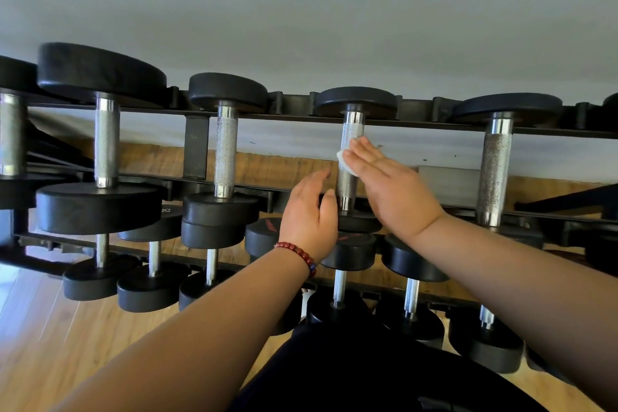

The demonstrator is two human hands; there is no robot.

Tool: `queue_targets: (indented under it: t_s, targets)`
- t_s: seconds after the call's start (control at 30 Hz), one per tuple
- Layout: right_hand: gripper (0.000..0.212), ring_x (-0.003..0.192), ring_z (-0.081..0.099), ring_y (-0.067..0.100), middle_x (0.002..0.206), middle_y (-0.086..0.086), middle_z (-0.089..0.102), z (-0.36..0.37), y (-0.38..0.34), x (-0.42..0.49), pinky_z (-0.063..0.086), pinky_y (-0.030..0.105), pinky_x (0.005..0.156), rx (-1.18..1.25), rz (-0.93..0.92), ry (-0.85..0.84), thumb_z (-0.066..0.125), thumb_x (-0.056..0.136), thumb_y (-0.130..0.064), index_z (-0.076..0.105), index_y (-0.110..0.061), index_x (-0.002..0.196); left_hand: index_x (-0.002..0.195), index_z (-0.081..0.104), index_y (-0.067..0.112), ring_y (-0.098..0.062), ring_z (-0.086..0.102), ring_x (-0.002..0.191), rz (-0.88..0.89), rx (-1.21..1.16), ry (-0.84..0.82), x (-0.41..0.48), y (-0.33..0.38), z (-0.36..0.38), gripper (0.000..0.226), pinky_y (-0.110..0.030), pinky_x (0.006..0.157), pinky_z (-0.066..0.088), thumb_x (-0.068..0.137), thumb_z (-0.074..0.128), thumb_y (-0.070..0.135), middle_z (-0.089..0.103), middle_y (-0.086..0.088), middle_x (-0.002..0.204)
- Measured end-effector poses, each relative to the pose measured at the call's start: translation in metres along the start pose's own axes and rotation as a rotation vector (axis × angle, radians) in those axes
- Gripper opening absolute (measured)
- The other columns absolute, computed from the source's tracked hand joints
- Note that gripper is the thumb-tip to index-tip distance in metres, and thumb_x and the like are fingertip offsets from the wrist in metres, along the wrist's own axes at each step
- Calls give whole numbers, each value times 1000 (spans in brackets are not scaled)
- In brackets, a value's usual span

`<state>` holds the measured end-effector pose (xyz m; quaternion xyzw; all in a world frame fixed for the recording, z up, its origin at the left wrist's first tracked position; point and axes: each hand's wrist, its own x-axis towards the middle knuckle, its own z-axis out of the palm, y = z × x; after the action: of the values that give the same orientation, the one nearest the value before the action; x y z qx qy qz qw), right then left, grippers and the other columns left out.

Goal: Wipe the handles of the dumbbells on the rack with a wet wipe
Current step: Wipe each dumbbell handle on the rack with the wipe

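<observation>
Handle, frame centre, top row: right hand, fingers straight, presses wipe against it. Left hand relaxed, empty, just beside. Wiping in progress; whether other handles are done cannot be told.

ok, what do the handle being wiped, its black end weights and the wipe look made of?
Knurled silver dumbbell handle: looks like chromed steel; crosshatch texture, mirror-bright collars.
Round black end weight: likely rubber or urethane coating; matte, no glare.
Small white wipe: seems nonwoven fabric; soft rounded edge.

Left hand relaxed, right hand flat.
</observation>
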<state>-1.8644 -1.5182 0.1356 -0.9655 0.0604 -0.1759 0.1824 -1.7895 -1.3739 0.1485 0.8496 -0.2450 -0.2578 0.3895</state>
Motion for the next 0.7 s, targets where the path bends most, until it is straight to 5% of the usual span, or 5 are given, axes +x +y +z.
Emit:
queue_targets:
  t_s: [0.07,0.17,0.23,0.4,0.7]
  targets:
    - [44,122,55,25,135,12,55,-5,-5,3,41,35,104,178,180,87,53,93,-2,50,-5,137,144,39,17,-13,32,137,44,53,-29,0,1,-4,50,-32,114,27,96,37,30,42,-1,147]
    - [39,95,56,1,114,-12,57,-9,-17,12,37,-3,82,514,654,174,48,100,-15,50,-18,139,148,33,20,-7,24,140,118,107,-46,3,5,-8,53,-17,109,17,96,38,31,35,2,152]
    - [38,95,52,-7,115,-18,54,-6,-21,14,34,-7,78,669,796,182,49,100,-17,52,-22,137,150,27,22,2,17,139,151,129,-74,9,8,-8,52,-8,105,11,100,40,27,28,6,156]
    - [36,118,53,5,131,-8,58,-1,-21,34,43,18,100,874,954,291,50,100,-18,54,-23,135,153,13,26,12,6,133,222,239,-177,15,8,-8,57,-5,103,6,101,37,29,13,12,160]
    - [36,117,57,9,127,-8,62,1,-20,23,47,36,103,973,964,242,52,99,-16,56,-22,134,153,17,24,4,11,142,228,212,-190,19,3,-9,58,0,102,6,98,33,26,15,10,160]
